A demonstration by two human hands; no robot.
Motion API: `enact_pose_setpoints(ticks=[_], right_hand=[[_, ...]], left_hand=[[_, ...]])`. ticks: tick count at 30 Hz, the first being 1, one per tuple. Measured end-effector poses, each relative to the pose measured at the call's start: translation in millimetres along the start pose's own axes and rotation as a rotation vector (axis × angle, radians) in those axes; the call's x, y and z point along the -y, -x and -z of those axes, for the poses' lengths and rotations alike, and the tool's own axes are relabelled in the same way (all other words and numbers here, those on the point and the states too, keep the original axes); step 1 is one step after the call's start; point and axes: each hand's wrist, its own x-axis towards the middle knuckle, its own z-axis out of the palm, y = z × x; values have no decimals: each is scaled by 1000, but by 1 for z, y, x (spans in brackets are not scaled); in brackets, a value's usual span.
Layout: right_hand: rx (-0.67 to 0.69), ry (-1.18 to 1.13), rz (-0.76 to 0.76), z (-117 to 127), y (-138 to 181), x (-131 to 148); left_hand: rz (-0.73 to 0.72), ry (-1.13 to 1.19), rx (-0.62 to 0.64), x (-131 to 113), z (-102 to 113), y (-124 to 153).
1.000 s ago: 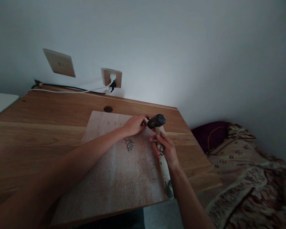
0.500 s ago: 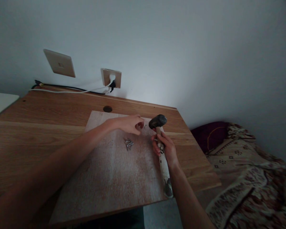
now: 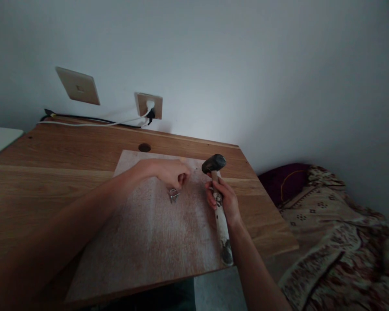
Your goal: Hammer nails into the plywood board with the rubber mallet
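Your right hand (image 3: 227, 198) is wrapped around the upper handle of a hammer with a blocky black head and worn white handle (image 3: 221, 220); its dark patches are too blurred to tell whether any are writing. The hammer slants over the right side of the pale, whitish-brown wooden board (image 3: 155, 242), its butt by the near right corner. Your left hand (image 3: 171, 172) has its fingers curled just beside a small heap of slim silvery metal nails (image 3: 173, 197) on the board; you cannot tell whether it grips one. The board's near edge comes to your side of the brown wood-grained tabletop (image 3: 262, 216). A bare strip of tabletop runs right of the board, ending near the patterned beige-and-brown cloth (image 3: 340, 242); more room lies left, past your forearm.
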Motion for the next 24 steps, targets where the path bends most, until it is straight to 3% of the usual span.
enact_pose_setpoints(ticks=[4,8,13,24], right_hand=[[-4,-1,-1,1,0,0],[0,-15,-6,0,0,1],[-18,-10,-4,-3,1,2],[-20,16,6,-6,2,2]], left_hand=[[-140,115,-302,21,0,-10],[-48,142,-524,40,-15,-22],[-38,137,-599,45,-30,-25],[-27,67,-629,46,-34,-27]])
